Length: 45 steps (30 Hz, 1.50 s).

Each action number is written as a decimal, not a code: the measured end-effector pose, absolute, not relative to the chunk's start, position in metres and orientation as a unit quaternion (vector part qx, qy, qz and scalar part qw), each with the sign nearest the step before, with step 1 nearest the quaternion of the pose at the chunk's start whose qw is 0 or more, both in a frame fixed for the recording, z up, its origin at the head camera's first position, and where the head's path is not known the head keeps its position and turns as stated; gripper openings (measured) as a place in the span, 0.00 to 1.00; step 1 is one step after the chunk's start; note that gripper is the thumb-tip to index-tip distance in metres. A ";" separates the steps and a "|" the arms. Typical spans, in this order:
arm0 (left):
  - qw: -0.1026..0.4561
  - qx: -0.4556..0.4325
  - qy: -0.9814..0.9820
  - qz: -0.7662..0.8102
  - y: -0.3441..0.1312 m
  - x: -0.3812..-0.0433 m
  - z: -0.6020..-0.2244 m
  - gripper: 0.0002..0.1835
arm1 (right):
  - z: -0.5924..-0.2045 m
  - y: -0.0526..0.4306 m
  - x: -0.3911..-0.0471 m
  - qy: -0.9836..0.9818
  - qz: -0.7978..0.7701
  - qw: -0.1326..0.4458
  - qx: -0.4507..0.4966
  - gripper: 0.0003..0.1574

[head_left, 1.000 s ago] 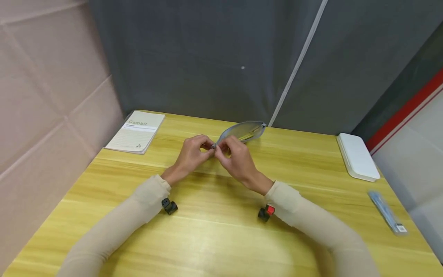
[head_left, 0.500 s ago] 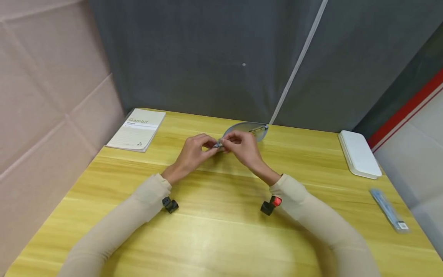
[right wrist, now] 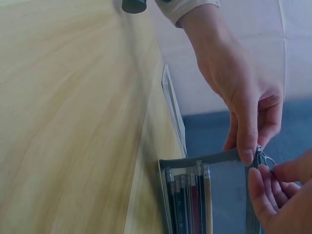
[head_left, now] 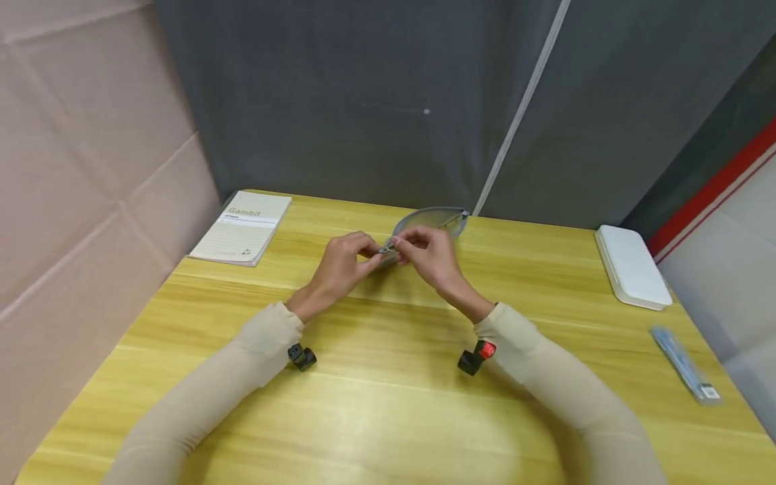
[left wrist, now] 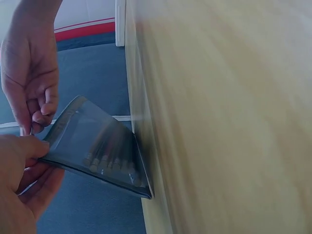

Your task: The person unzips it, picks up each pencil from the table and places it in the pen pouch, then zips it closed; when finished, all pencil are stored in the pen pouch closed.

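A translucent zip pencil pouch (head_left: 424, 218) with grey-blue edging stands on the table near its far edge, its mouth gaping toward the right end. Several pencils (right wrist: 195, 195) show through its side in the right wrist view. My left hand (head_left: 341, 267) pinches the pouch's left top corner, by the end of the zip. Just to the right, my right hand (head_left: 435, 259) pinches the looped zip pull (right wrist: 267, 159) between thumb and fingertips. Part of the pouch's front is hidden behind the right hand in the head view.
A notebook (head_left: 242, 229) marked "Gambit" lies at the back left. At the right edge are a white case (head_left: 633, 267) and a slim clear-blue packet (head_left: 685, 365). A dark curtain (head_left: 339, 101) hangs behind the table (head_left: 376, 404).
My right hand has shifted a little to the right and away from my left hand, and the looped pull now shows between them. The left hand keeps its place at the pouch's corner.
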State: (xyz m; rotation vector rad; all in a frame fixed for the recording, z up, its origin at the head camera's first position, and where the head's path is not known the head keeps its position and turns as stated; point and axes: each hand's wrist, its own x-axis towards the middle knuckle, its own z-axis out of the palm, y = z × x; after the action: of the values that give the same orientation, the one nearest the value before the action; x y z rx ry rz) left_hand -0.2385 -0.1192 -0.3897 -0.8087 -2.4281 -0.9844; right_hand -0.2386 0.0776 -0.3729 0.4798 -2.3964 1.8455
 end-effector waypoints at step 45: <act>0.177 -0.263 -0.887 -0.335 -0.148 -0.245 -0.381 0.03 | -0.374 0.211 -0.273 -0.800 0.599 0.015 -0.019 0.14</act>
State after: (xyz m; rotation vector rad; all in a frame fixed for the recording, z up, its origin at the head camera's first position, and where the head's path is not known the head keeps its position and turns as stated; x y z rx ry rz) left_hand -0.2446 -0.1480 -0.3808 -0.7454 -2.5107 -0.9486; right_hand -0.2727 0.2105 -0.3740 -0.0595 -2.4897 1.8644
